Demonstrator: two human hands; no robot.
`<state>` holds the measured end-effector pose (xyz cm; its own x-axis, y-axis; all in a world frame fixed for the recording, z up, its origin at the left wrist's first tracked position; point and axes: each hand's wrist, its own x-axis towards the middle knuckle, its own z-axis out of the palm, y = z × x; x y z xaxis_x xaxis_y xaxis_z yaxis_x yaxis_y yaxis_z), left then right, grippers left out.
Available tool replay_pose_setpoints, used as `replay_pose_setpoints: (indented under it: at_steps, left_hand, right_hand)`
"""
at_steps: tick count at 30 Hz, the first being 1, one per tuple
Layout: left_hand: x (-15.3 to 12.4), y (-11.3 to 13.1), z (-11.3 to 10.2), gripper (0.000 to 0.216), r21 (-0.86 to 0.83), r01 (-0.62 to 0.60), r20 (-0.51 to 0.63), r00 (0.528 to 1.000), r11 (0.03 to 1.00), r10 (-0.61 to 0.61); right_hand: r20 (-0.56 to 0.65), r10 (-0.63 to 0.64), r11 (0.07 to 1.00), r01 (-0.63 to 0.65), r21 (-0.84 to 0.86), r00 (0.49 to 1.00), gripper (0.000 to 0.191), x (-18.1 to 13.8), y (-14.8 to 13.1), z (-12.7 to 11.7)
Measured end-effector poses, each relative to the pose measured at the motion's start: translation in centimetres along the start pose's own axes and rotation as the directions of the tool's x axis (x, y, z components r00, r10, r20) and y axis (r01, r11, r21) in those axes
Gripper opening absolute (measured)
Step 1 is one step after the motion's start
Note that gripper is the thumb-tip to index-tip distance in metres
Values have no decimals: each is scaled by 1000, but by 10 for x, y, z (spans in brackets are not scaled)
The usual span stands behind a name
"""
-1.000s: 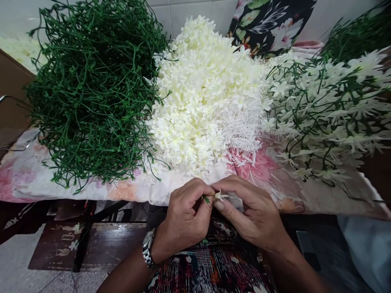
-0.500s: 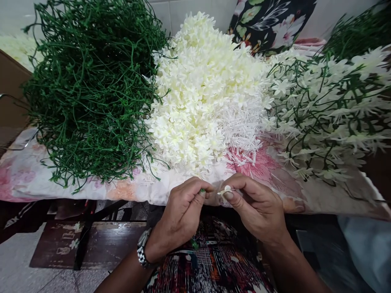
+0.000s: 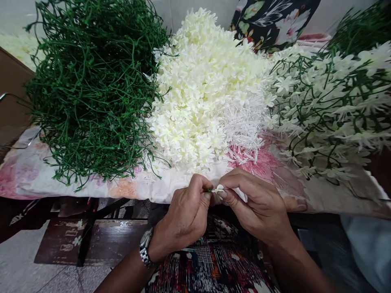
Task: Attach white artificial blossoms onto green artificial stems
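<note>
My left hand [image 3: 190,211] pinches a green plastic stem [image 3: 209,190] between thumb and forefinger, most of it hidden in the palm. Facing it, my right hand [image 3: 255,203] holds a small white artificial flower [image 3: 219,188] by the fingertips. The stem's tip and the flower's base meet, or nearly so, in the small gap between the hands. Straight beyond my hands rises a heap of cream-white artificial flowers [image 3: 195,118]. White plastic stamens [image 3: 242,126] lie against its right side.
A large tangle of green plastic stems [image 3: 94,89] stands at the left. At the right lie stems with white flowers on them [image 3: 332,114]. A floral cloth [image 3: 131,190] covers the work surface. Behind is a black flowered fabric [image 3: 275,24]; a cardboard box [image 3: 14,85] is at far left.
My hands have come closer together. The white flower has moved left to the green stem's tip, which now shows beyond my left fingertips.
</note>
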<state>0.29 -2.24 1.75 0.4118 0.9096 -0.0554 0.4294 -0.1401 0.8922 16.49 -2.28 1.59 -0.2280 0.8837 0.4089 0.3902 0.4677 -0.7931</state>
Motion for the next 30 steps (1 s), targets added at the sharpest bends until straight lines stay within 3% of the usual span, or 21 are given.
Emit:
replay_pose_setpoints:
  at_steps: [6,14,19,30]
  left_hand:
    - [2,-7,5,15,-100,-111,-116,988,989,100]
    - [8,-11,5,15,-59,-269,-254,935,961,247]
    - [10,-13,7,19,18,-251,-229,941,968,249]
    - [12,-15,9,21,97,-182,-248,948,978,201]
  right_hand:
    - [-11,-23,998,22,-63,1000,10,-1,-2,-3]
    - [90,-85,979,100,-179,992,13,3,-1,-5]
    - [133,-121,953,153,-262,984,17,2,2,-4]
    - [104,-110,976,128,-175,988,16,2,14,8]
